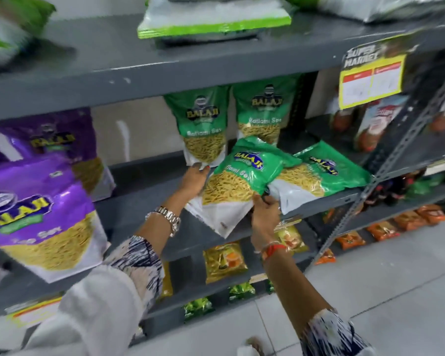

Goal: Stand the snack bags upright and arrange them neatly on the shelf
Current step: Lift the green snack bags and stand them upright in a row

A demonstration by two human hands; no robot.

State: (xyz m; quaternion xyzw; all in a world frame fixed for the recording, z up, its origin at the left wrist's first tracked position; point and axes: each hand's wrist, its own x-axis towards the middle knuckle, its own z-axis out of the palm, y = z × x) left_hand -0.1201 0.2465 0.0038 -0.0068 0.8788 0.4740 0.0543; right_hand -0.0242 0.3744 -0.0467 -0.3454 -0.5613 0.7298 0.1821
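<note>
A green Ratlami Sev bag (238, 181) is tilted above the grey shelf (144, 199), held between both hands. My left hand (194, 179) grips its left edge and my right hand (265, 211) grips its lower white corner. Another green bag (319, 176) lies flat on the shelf just to the right, partly under the held one. At the back of the shelf two green bags stand upright side by side, the left standing bag (202, 127) and the right standing bag (263, 111).
Purple Balaji bags (36, 209) stand at the left of the same shelf. A yellow price tag (370, 80) hangs from the shelf above. A slanted metal upright (385, 170) borders the right. Lower shelves hold yellow, green and orange packets.
</note>
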